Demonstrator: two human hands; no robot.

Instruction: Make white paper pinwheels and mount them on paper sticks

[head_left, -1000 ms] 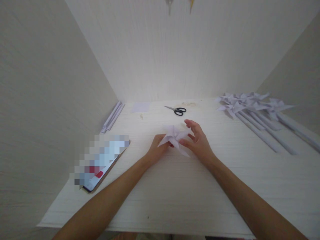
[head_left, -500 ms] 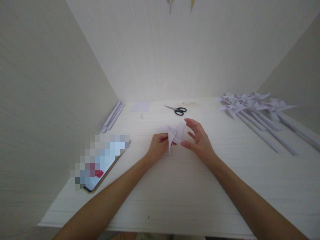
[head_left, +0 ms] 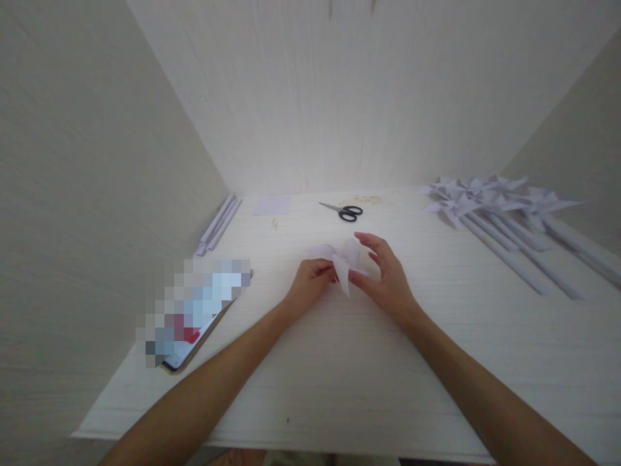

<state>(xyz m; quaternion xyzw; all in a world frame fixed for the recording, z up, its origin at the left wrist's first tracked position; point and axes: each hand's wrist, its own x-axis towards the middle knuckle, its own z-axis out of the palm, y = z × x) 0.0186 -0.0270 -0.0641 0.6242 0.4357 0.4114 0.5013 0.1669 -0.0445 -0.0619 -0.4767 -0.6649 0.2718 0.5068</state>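
White pinwheel (head_left: 341, 262): blades (head_left: 343, 278) likely left free.
Left hand (head_left: 309, 283): pinching it from beneath.
Right hand (head_left: 387, 275): half-open, thumb near blade.

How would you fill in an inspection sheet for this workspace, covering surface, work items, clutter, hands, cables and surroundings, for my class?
Surface: white streaked tabletop; small dark speck near the front edge.
Work items: blurred white paper pinwheel in hand; pile of stemmed pinwheels at right; rolled paper sticks at left; paper sheet and black-handled scissors toward the back.
Clutter: smartphone at left, partly pixelated; tan bits behind the scissors, too small to identify.
Hands: left hand pinches the pinwheel; right hand half open beside it, thumb contact unclear.
Cables: nothing seen.
Surroundings: pale walls left, back and right.
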